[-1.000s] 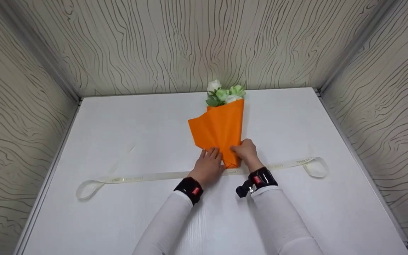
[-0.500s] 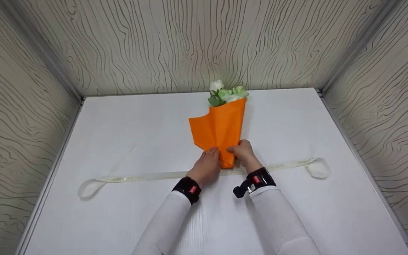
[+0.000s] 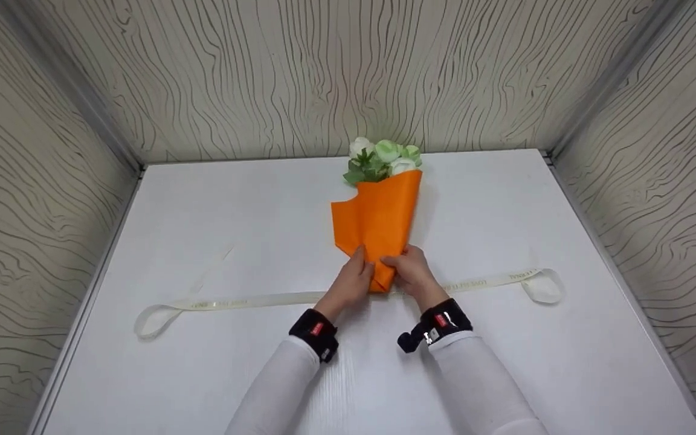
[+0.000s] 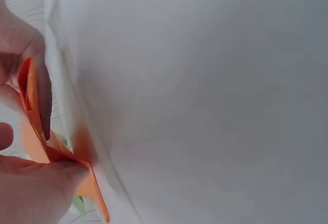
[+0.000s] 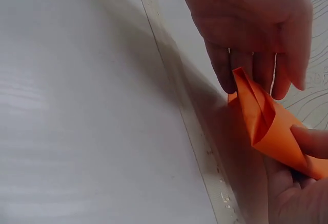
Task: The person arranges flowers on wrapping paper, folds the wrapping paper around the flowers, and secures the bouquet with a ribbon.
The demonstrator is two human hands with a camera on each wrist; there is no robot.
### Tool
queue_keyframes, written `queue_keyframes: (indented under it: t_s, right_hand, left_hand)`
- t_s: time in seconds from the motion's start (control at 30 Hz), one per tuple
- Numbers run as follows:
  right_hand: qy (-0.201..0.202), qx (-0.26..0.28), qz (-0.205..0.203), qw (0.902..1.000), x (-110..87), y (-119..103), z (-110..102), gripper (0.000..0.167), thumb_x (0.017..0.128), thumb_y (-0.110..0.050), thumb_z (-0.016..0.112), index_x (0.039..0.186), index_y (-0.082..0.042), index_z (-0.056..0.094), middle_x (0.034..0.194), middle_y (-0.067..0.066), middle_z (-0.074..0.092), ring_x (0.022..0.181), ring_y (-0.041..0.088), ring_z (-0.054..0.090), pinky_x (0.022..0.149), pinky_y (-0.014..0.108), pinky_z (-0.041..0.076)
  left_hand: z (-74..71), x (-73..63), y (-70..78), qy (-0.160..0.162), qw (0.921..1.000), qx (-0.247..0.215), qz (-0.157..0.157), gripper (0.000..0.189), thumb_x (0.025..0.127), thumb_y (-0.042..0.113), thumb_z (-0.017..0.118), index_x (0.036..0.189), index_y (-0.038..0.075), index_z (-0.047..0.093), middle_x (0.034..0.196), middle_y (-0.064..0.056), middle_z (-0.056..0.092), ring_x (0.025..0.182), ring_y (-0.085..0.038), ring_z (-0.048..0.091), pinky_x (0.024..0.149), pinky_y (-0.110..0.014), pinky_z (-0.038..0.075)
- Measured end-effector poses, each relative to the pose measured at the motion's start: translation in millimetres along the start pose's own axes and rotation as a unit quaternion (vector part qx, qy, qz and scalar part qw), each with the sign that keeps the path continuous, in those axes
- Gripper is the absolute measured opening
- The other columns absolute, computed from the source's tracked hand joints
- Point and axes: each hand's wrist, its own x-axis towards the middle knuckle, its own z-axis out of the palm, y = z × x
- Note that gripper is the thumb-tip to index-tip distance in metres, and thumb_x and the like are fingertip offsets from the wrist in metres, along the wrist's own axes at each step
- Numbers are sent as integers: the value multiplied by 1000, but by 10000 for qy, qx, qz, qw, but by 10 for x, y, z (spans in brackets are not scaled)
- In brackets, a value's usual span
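– At the grip, right hand (image 3: 414, 270) pinches the orange wrapper (image 3: 387, 211); left hand (image 3: 351, 283) touches it, fingers nearly straight!
– Right wrist view catches its hollow, folded foot (image 5: 251, 114), hidden from the head view; beyond, white and green flowers (image 3: 386, 158) crown its flared top!

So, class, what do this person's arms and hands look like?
Long white fabric sleeves end at black wrist straps, each bearing a small red label. A dark rounded piece juts from the right strap. The hands are bare, without gloves.
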Motion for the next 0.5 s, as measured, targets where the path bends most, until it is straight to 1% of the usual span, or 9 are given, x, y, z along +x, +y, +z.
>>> queue_keyframes:
  t_s: [0.07,0.1,0.17,0.27,0.33,0.43,0.5]
  right_hand:
    - [-50,-26,-133,9999,-31,4,14,48,87,6,64,132,9,48,120,21,58,103,29,61,89,40,52]
    - [-80,-37,-193,9998,-43,6,20,47,87,6,65,131,9,49,120,21,59,103,30,61,89,40,52]
    - [-118,-39,-267,9996,-62,11,29,47,86,6,65,131,9,49,120,21,59,103,30,61,90,41,52]
    - [-218,10,-282,9994,-84,24,39,48,87,6,66,132,9,49,122,22,59,106,31,61,91,42,51]
    - [-289,27,-267,9992,-101,30,46,48,88,6,65,132,9,48,123,22,58,107,31,61,92,43,51]
    - [-397,-16,-259,9989,-133,36,62,48,89,5,65,133,7,48,125,22,59,109,32,61,93,44,50]
    - [-459,-125,-310,9984,-156,36,77,48,89,5,65,133,7,48,125,21,59,109,32,61,93,44,50]
  left_hand:
    - [-21,7,18,150,9983,-535,-146,58,107,24,39,153,-6,21,154,-20,33,142,-29,31,115,-43,23]
    - [-31,10,25,213,9961,-819,-235,57,107,25,40,153,-5,22,153,-19,35,141,-29,33,115,-43,24]
    - [-55,19,32,303,9888,-1392,-438,57,107,25,41,153,-3,23,153,-18,35,141,-28,33,114,-43,24]
    - [-91,31,39,444,9755,-2073,-594,57,105,21,45,152,-4,25,152,-19,37,140,-28,35,113,-42,26]
    - [-115,48,41,529,9676,-2379,-663,56,104,18,48,151,-5,27,149,-20,40,137,-28,39,112,-41,30]
    - [-150,63,57,626,9572,-2697,-846,56,103,15,50,151,-4,29,145,-20,46,129,-27,47,107,-39,37]
    - [-179,74,62,646,9474,-2972,-999,56,102,12,51,151,-3,30,142,-18,49,124,-26,52,103,-38,42]
